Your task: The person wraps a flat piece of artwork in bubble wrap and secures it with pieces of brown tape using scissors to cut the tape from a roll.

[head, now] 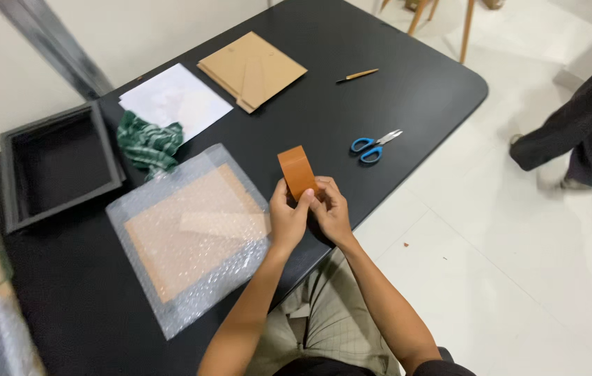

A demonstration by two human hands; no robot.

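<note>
A roll of brown packing tape (296,170) is held upright just above the black table (352,42), near its front edge. My left hand (287,217) grips the roll from the left and below. Against the roll's lower right side presses my right hand (331,209), its fingertips picking at the tape's surface. Just left of my hands lies a flat brown panel wrapped in bubble wrap (191,233), with a strip of tape across it.
Blue-handled scissors (374,147) lie to the right of the tape. Further back are a brown-handled knife (357,74), folded cardboard (252,69), a white sheet (175,99), a green checked cloth (147,145) and a dark open box (56,163). Another person's legs (578,129) stand at the right.
</note>
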